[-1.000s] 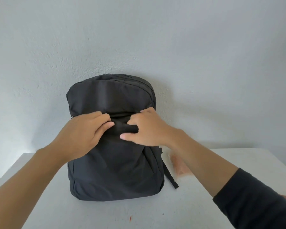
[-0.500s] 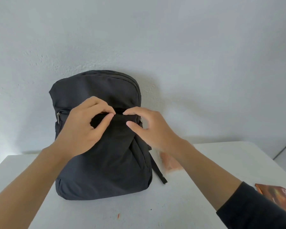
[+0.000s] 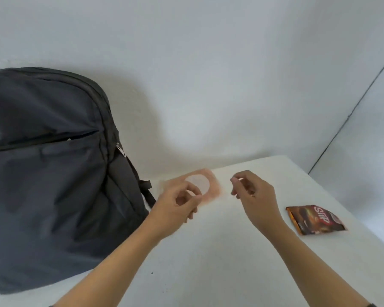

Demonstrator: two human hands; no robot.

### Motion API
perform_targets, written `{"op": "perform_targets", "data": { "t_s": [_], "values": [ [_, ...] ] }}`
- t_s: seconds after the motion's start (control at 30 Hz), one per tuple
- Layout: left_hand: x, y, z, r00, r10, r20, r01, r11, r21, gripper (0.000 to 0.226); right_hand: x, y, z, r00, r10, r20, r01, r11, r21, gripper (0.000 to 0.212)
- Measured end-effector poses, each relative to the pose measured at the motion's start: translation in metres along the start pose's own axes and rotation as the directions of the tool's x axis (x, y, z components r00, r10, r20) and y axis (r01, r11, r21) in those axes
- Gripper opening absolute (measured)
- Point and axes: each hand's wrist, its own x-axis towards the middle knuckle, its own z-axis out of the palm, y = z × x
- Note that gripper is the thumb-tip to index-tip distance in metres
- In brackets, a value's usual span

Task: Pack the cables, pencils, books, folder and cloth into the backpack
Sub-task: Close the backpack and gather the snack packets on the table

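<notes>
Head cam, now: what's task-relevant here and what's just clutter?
Job: backpack; pink flat item, blurred, maybe the folder or cloth; left hand and right hand by it.
Lying about: snack packet, on the table at right.

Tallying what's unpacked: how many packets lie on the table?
2: a peach packet beside the backpack, a brown packet farther right. More may lie out of view.

I noted the backpack (image 3: pixel 53 173) as matt dark cloth, its zip pull (image 3: pixel 121 149) shiny metal. Table (image 3: pixel 231 262) was smooth, matt white. Packet (image 3: pixel 315 219) was glossy plastic.
</notes>
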Motion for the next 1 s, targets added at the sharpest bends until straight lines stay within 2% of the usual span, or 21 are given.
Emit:
{"op": "perform_targets", "data": {
  "t_s": [0.07, 0.17, 0.27, 0.37, 0.47, 0.5, 0.63, 0.77, 0.9, 1.0],
  "values": [
    [0.019, -0.011, 0.039, 0.981, -0.181, 0.071, 0.19, 0.969, -0.158, 0.008, 0.001, 0.035, -0.023, 0.991, 0.083, -0.107, -0.09, 0.994, -0.059, 0.018],
    [0.046, -0.018, 0.096, 0.926, -0.326, 0.191, 0.373, 0.868, -0.328, 0.012, -0.001, 0.085, -0.062, 0.953, 0.189, -0.236, -0.228, 0.962, -0.153, 0.02],
    [0.068, -0.016, 0.143, 0.875, -0.39, 0.287, 0.477, 0.799, -0.366, 0.019, -0.003, 0.126, -0.096, 0.893, 0.298, -0.337, -0.387, 0.891, -0.238, 0.012],
    [0.092, -0.013, 0.191, 0.833, -0.412, 0.369, 0.537, 0.765, -0.356, 0.023, -0.001, 0.157, -0.133, 0.827, 0.413, -0.381, -0.549, 0.738, -0.393, 0.027],
    [0.106, -0.013, 0.219, 0.809, -0.428, 0.403, 0.567, 0.748, -0.345, 0.027, 0.001, 0.171, -0.147, 0.771, 0.537, -0.341, -0.636, 0.641, -0.43, 0.043],
    [0.111, -0.012, 0.232, 0.799, -0.428, 0.423, 0.577, 0.743, -0.339, 0.028, 0.0, 0.178, -0.152, 0.761, 0.556, -0.335, -0.649, 0.642, -0.408, 0.046],
    [0.118, -0.014, 0.258, 0.822, -0.368, 0.434, 0.514, 0.808, -0.288, 0.029, -0.004, 0.184, -0.153, 0.79, 0.558, -0.253, -0.612, 0.737, -0.288, 0.056],
    [0.121, -0.018, 0.24, 0.877, -0.357, 0.321, 0.434, 0.875, -0.213, 0.032, 0.003, 0.171, -0.143, 0.798, 0.574, -0.183, -0.595, 0.798, -0.093, 0.042],
    [0.107, -0.003, 0.174, 0.918, -0.271, 0.289, 0.338, 0.916, -0.217, 0.026, 0.017, 0.146, -0.123, 0.812, 0.583, 0.032, -0.584, 0.807, 0.088, 0.028],
    [0.083, 0.015, 0.112, 0.955, -0.177, 0.239, 0.208, 0.972, -0.111, 0.024, 0.029, 0.107, -0.102, 0.822, 0.505, 0.264, -0.563, 0.789, 0.246, 0.026]
  ]
}}
